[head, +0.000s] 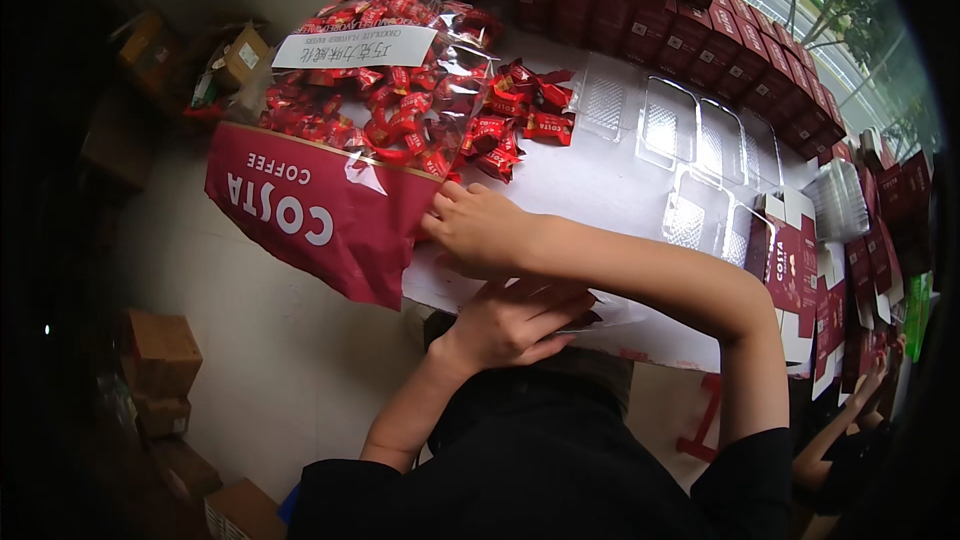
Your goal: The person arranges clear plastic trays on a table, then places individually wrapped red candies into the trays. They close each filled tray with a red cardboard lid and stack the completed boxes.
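My right hand [484,229] reaches across to the mouth of a large Costa Coffee plastic bag [322,217], its fingers partly hidden at the bag's edge. Red-wrapped sweets [401,112] show through the bag's clear part, and a pile of loose ones [551,127] lies on the white tabletop beside it. My left hand [517,322] is below the right one at the near table edge, its fingers over a clear plastic tray [619,311] with something dark red in it. What the right fingertips touch is hidden.
Clear plastic trays [670,120] lie across the table, with a stack of them [840,199] at the right. Rows of dark red boxes [720,37] line the far edge. Flattened cartons [787,270] lie at the right, near another person's hands [870,382]. Cardboard boxes [161,352] stand on the floor.
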A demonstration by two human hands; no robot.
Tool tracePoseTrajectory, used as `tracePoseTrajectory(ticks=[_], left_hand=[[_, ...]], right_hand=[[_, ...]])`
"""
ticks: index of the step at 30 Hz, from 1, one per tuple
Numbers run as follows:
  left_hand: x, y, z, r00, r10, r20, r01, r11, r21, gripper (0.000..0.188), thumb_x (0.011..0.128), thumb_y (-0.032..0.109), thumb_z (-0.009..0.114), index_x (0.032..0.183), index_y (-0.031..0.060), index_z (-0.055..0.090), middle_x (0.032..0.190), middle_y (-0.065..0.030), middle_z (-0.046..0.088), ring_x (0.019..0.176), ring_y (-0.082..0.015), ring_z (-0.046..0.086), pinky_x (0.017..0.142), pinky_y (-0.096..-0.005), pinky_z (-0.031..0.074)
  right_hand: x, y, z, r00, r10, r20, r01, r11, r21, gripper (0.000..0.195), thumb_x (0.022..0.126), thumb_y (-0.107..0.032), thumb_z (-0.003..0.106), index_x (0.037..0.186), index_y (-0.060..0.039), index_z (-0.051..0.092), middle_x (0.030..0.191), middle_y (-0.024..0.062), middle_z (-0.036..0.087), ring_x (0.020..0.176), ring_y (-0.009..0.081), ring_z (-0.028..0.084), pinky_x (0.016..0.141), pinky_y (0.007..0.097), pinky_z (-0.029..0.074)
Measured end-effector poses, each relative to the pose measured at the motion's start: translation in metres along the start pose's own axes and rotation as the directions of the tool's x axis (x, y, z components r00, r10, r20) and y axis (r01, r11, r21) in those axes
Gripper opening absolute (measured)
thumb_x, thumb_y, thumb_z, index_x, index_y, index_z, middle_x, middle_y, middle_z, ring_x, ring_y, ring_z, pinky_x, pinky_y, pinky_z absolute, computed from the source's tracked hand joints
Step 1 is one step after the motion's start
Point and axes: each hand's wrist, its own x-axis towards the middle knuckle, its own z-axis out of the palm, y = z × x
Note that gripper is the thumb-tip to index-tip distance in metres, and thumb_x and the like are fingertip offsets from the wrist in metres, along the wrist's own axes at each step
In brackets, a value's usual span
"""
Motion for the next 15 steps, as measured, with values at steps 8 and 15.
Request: tracePoseTrajectory(ticks=[8,15], left_hand=[[0.001,0.000,-0.002,1.000,0.002,-0.017,-0.002,1.000,0.026,0.040,0.070,0.021,0.073,0.109,0.0159,0.068,0.116,-0.0003,0.064,0.110,-0.0181,0.057,0.099,-0.0442,0.038],[0.006,-0.001,-0.004,1.000,-0.005,-0.013,0.004,0.999,-0.034,0.039,0.071,0.023,0.074,0.108,0.0151,0.068,0.117,-0.0014,0.065,0.110,-0.0184,0.058,0.107,-0.0510,0.032]], right_hand=[[0.005,0.005,-0.003,0.947,-0.102,-0.303,0.013,0.959,-0.283,0.013,0.078,-0.015,0.056,0.085,-0.0068,0.064,0.105,0.0090,0.058,0.098,0.0222,0.054,0.075,0.0318,0.043],[-0.001,0.067,-0.006,0.941,0.054,-0.335,-0.182,0.913,-0.365,0.026,0.079,-0.016,0.058,0.103,-0.0057,0.058,0.095,0.0103,0.059,0.089,0.0237,0.055,0.073,0.0329,0.043]])
